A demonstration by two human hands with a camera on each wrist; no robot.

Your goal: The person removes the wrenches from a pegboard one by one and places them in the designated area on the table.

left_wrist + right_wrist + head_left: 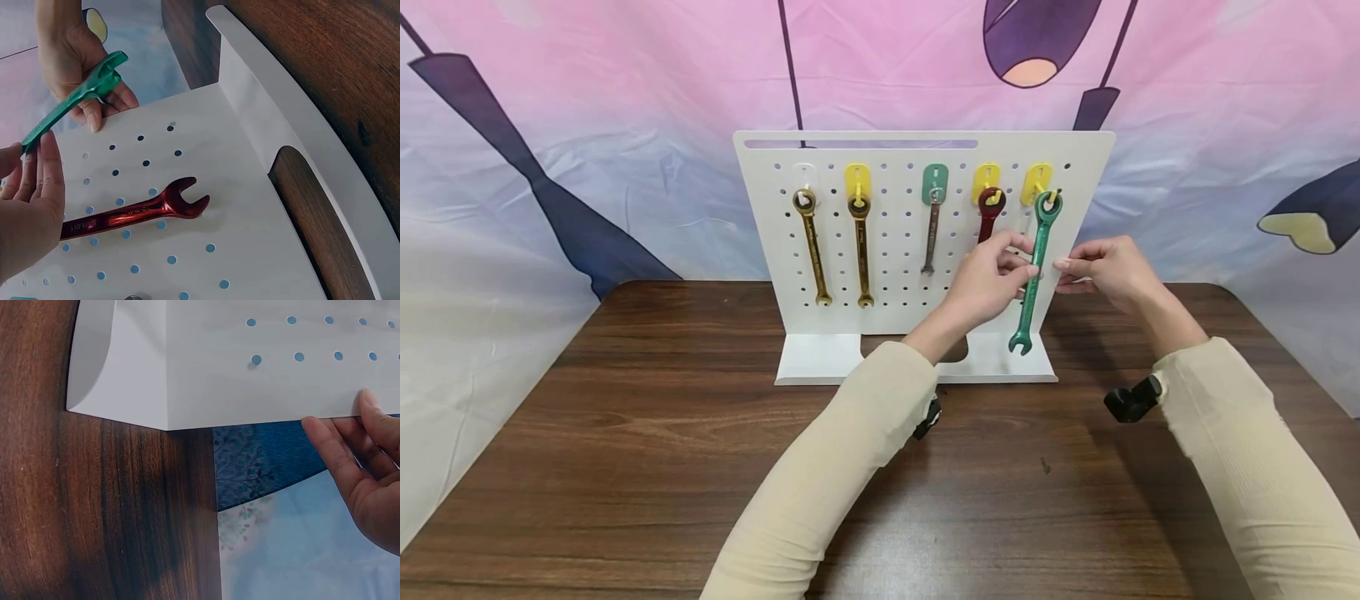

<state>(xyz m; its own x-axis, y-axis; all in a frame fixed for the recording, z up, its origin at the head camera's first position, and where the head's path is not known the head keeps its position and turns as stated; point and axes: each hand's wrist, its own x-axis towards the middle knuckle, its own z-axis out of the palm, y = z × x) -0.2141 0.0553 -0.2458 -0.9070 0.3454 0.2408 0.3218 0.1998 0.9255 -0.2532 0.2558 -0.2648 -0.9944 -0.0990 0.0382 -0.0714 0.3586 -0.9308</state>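
Observation:
My left hand (987, 282) pinches the shaft of a green combination wrench (1035, 271) between thumb and fingers. The wrench's ring end is at the far-right yellow hook (1037, 179), and its open end hangs lower, tilted out from the white pegboard (895, 321), as the left wrist view shows. With thumb in front and fingers behind, my right hand (375, 465) grips the pegboard's right edge. Behind my left hand hangs a red wrench (131, 214) on the neighbouring yellow hook (985, 177), its lower part hidden in the head view.
Two gold wrenches (815, 258) hang at the board's left, and a small wrench (932, 237) hangs from a green hook (935, 179) mid-board. The board's base stands on a dark wooden table (647, 433). A patterned cloth (662, 183) hangs behind.

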